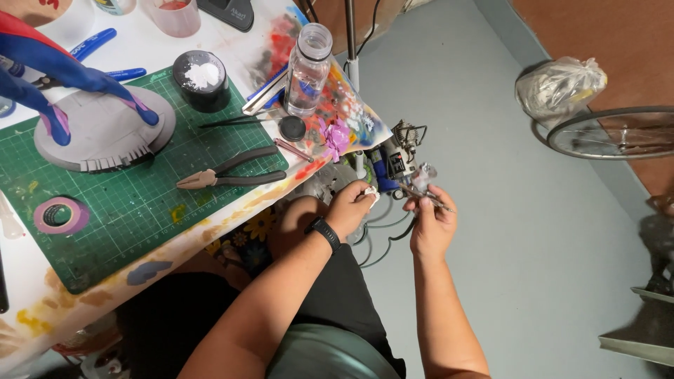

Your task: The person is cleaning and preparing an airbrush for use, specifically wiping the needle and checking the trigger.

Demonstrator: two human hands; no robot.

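The right hand [432, 223] gripped a slim metal airbrush [423, 191] just off the table's edge. At its nine o'clock, the left hand [351, 208] was clenched around a white wad [369, 193]. At eleven o'clock from the hands stood a clear bottle [307, 70], uncapped and seemingly empty, and at ten o'clock a black jar [201, 79] holding white powder on the green cutting mat [133, 210].

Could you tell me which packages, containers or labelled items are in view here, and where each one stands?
Clear plastic bottle: upright at the table's right edge, no cap.
Black round jar: on the green cutting mat, white powder on top.
Tied plastic bag: on the floor, top right, clear-greyish, bulging.
Dark flat device: top edge, print unreadable.
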